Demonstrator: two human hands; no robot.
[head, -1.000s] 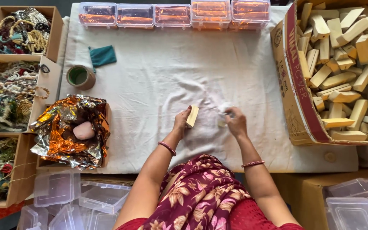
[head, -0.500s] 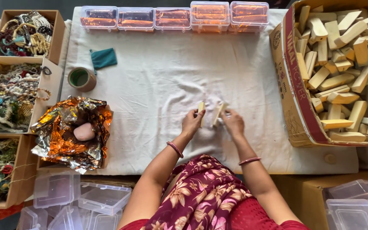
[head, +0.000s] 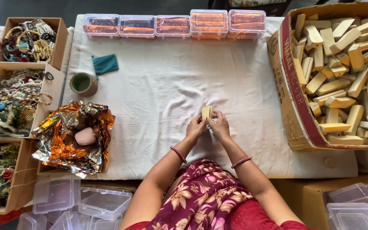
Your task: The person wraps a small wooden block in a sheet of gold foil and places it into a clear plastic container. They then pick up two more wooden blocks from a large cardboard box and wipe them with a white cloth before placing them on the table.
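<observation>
My left hand [head: 195,129] and my right hand [head: 220,126] are close together over the white cloth [head: 158,85], both gripping a small pale wooden block [head: 207,112] that stands upright between the fingers. A bit of clear wrapping shows under my right thumb, beside the block. Both wrists carry thin red bangles.
A big cardboard box [head: 292,102] of pale wooden blocks stands at the right. Five clear lidded boxes [head: 171,24] line the far edge. A tape roll [head: 82,84], teal pouch [head: 105,64] and crumpled orange foil [head: 71,138] lie left, beside boxes of beads [head: 18,98]. Empty clear containers [head: 103,202] sit below.
My hands came together and drew back toward me. The block, first held flat in my left hand, now stands upright between both hands.
</observation>
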